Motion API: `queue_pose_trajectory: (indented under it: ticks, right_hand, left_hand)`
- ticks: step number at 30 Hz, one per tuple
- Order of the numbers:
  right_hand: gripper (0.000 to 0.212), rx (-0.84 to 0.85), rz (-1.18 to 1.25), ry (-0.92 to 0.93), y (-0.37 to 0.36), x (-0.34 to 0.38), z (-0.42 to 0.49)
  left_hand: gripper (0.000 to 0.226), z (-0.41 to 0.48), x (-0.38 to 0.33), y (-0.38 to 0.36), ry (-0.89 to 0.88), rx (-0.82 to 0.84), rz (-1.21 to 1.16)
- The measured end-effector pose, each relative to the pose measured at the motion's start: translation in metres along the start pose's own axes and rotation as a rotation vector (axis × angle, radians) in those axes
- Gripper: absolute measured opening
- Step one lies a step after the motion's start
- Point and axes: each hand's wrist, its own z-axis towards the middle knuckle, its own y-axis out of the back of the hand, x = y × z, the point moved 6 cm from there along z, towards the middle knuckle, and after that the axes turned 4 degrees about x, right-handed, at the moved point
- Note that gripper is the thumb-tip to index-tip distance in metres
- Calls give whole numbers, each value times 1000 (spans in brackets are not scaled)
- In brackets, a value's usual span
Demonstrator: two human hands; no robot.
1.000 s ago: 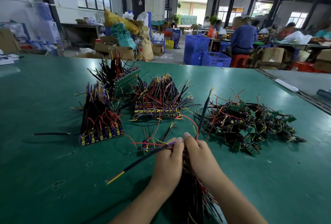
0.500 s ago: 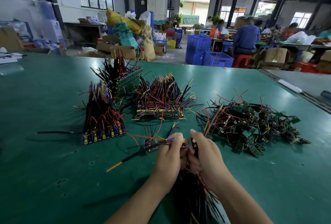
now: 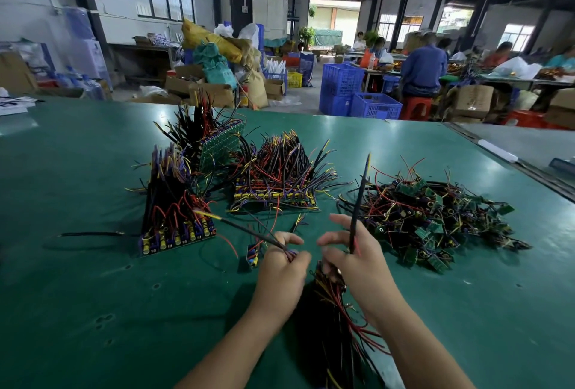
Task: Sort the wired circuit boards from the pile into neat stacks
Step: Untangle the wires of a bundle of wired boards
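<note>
Both forearms reach in from the near edge, wrists close together, low over the green table [image 3: 93, 295]. The left hand [image 3: 281, 264] is curled, knuckles up. Its fingers are closed round a yellow-tipped black wire [image 3: 236, 227] that slants up and away to the left. The right hand [image 3: 357, 261] is half closed with the forefinger lifted, and its other fingers grip an upright black wire [image 3: 361, 189] that stands almost vertical.

Between and under the wrists, a bundle of wired boards [image 3: 329, 311] trails toward the person; I cannot tell which hand carries it. One small loose board [image 3: 252, 253] lies just beside the left hand.

Beyond the hands stand three stacks: the left stack [image 3: 174, 223], the middle stack [image 3: 273, 186] and the back stack [image 3: 214, 142], which has a tilted green board on its side. One unsorted pile [image 3: 435, 220] lies near the right hand. One stray wire [image 3: 93, 234] lies flat at the far left.
</note>
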Motion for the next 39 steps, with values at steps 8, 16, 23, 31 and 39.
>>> queue_pose_trajectory:
  ticks: [8, 16, 23, 31, 39]
  right_hand:
    - [20, 69, -17, -100, -5, -6, 1]
    - [41, 183, 218, -126, -8, -2, 1]
    - [27, 74, 84, 7, -5, -3, 1]
    - [16, 80, 99, 49, -7, 0, -1]
    - [48, 36, 151, 54, -9, -2, 1]
  left_hand:
    - [47, 1, -3, 0, -102, 56, 272]
    - [54, 0, -10, -3, -68, 63, 141]
    - [24, -4, -18, -1, -146, 4, -76]
    - [28, -4, -24, 9, -109, -50, -271]
    - [22, -7, -25, -4, -26, 62, -438]
